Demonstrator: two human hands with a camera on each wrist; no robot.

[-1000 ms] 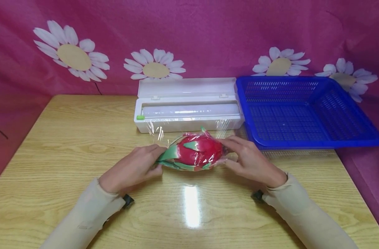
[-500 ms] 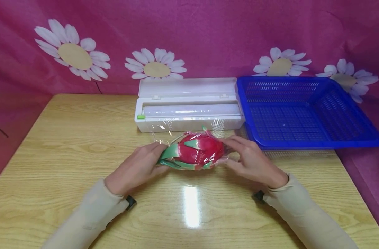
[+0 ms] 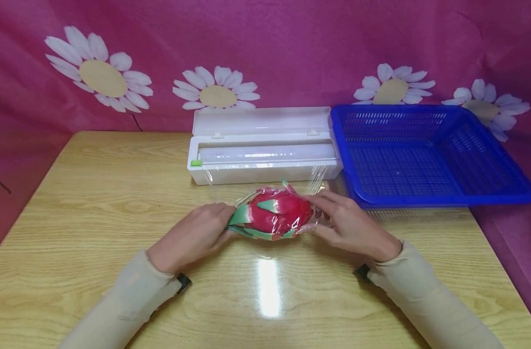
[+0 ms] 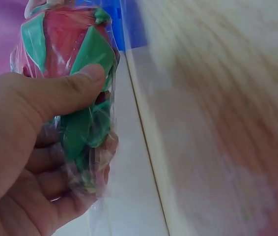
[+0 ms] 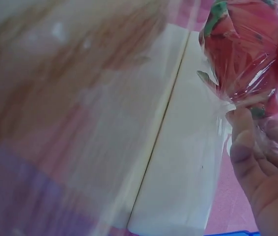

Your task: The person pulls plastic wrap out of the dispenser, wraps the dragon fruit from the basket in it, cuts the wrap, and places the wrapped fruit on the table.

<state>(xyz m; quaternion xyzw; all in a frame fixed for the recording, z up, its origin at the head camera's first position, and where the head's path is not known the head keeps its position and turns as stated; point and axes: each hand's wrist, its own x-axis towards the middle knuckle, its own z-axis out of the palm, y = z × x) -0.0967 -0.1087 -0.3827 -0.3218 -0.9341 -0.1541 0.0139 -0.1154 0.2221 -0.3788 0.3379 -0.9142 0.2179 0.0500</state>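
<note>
The dragon fruit point(image 3: 277, 213), sheathed in clear film point(image 3: 316, 178), is at mid-worktop point(image 3: 95, 194), between near edge and white box point(image 3: 265, 173). Left hand point(image 3: 193, 235): fingers closed round its leafy end. Right hand point(image 3: 352, 225): fingers curled, gripping film at the opposite end. Assessed as light and firm, leaves flexible, film slippery; best held at both ends. The lidded box, open, contains a film roll point(image 3: 269, 153). The blue basket point(image 3: 448, 199) overhangs the worktop's right edge.

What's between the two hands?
A red and green dragon fruit in clear plastic film, between the left hand and right hand; the head view shows it.
</note>
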